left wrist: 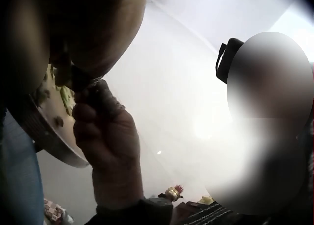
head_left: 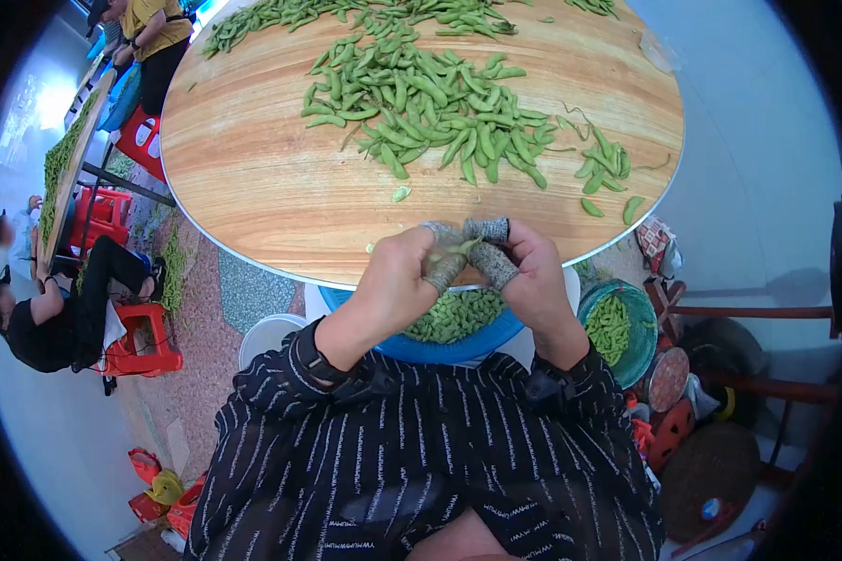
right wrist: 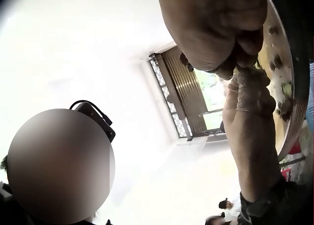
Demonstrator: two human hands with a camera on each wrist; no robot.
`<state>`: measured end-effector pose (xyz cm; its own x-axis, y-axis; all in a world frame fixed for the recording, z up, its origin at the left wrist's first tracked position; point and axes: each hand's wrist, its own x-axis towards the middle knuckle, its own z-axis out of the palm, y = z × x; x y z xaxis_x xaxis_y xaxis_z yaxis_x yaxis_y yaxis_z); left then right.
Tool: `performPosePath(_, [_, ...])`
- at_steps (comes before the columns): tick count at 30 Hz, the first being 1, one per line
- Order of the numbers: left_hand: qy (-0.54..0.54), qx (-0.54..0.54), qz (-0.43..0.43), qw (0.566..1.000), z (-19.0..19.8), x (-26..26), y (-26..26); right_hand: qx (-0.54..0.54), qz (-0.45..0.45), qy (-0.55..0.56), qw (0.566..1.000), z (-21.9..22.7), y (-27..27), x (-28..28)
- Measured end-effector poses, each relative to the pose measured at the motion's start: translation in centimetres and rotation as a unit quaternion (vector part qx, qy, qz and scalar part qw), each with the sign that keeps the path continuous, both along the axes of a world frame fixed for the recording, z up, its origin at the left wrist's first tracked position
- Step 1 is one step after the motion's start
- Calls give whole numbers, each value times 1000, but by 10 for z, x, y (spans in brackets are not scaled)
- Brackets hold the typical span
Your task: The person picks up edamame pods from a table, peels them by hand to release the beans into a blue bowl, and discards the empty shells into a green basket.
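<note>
Over on the far left there's a second round table covered in green pods, with people sitting around it on red stools.

Moving in, the left hand is up at the near edge of the round wooden desk, fingers curled in a narrow grip, pinching one end of a single bean pod. The pod sits right between both hands, just over the desk's rim and above the blue basin, which is under the desk edge and holds a pile of green pods. Fingers on both hands have grey wraps on them.

The right hand mirrors it, touching the left at the fingertips, grip tight on the other end of the same pod. From the wrist views you mostly see the backs of the hands from below, so the pod itself is hard to make out there.

Further up the desk there's a big heap of pods, with loose ones scattered to the right. Down right of the desk, a green basket also has pods in it.
</note>
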<state>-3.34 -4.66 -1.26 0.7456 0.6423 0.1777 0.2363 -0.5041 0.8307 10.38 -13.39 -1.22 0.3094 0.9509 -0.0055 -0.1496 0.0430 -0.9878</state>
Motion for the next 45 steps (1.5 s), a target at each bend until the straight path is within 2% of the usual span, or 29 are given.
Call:
performPosePath(3, [53,-45,-1,998,0,-1,0,-19,29,-21,999,-7,-2,2])
performPosePath(5, [-86,-254,-50,962,-17,-2,7,22,37,-58,997,-8,-3,2])
performPosePath(6, [-84,-257,-53,961,-13,-2,10,19,34,-57,998,-9,-3,2])
performPosePath(8, [-109,-442,-69,888,-1,-3,14,70,47,-62,995,-9,-1,0])
performPosePath(10, [-113,-430,-64,894,-1,-2,14,81,47,-99,991,-10,0,1])
performPosePath(12, [-133,-363,-76,919,-10,-2,15,91,48,-136,985,-10,2,2])
performPosePath(14, [-156,-380,-82,908,-12,0,14,136,26,-353,925,-9,1,3])
performPosePath(15, [-178,-397,-89,896,-12,1,14,135,25,-353,925,-7,0,3])
performPosePath(16, [-178,-397,-91,896,-9,4,13,102,31,-261,960,-5,-1,2])
performPosePath(17, [-169,-420,-49,890,-3,6,10,68,36,-164,983,-3,-2,1])
performPosePath(18, [-160,-442,-6,882,0,8,9,67,35,-164,984,-4,-2,1])
performPosePath(19, [-159,-443,-6,882,0,7,9,85,6,-105,991,-4,-1,1])
performPosePath(20, [-153,-403,-20,902,0,5,9,102,-24,-46,993,-4,1,2])
performPosePath(21, [-146,-363,-34,920,0,4,10,102,-24,-46,993,-3,1,7])
performPosePath(23, [-153,-324,-32,933,-3,-3,8,77,-106,-129,983,-2,-4,29])
performPosePath(25, [-160,-284,-29,945,-7,-10,8,67,-148,-245,956,-4,-6,60])
performPosePath(26, [-124,-203,-57,970,-8,-14,9,-28,-177,-350,919,2,-11,75])
performPosePath(27, [-88,-120,-84,985,-10,-17,9,-123,-201,-449,862,8,-14,85])
performPosePath(28, [-89,-119,-83,985,-11,-19,10,-121,-201,-450,862,6,-16,89])
performPosePath(30, [-106,114,-127,980,-12,-20,11,16,-282,-452,846,0,-19,91])
performPosePath(32, [-113,134,-149,973,-8,-22,17,60,-266,-429,861,-5,-18,75])
performPosePath(34, [-134,196,-152,959,-1,-25,23,54,-216,-336,915,-7,-17,50])
performPosePath(35, [-132,194,-152,960,-2,-28,26,57,-188,-349,916,-12,-14,41])
performPosePath(37, [-151,56,-46,986,-7,-32,34,60,-159,-361,917,-21,-6,27])
performPosePath(38, [-150,56,-46,986,-10,-29,39,64,-128,-406,903,-23,-1,22])
performPosePath(40, [-93,83,68,990,-21,-24,48,69,-93,-450,886,-25,12,12])
performPosePath(42, [-74,49,55,994,-26,-22,49,90,-91,-510,851,-27,25,2])
performPosePath(43, [-76,33,33,996,-26,-20,45,90,-91,-510,850,-31,32,-3])
performPosePath(45, [-80,18,11,997,-24,-18,35,228,-92,-507,826,-39,46,-9])
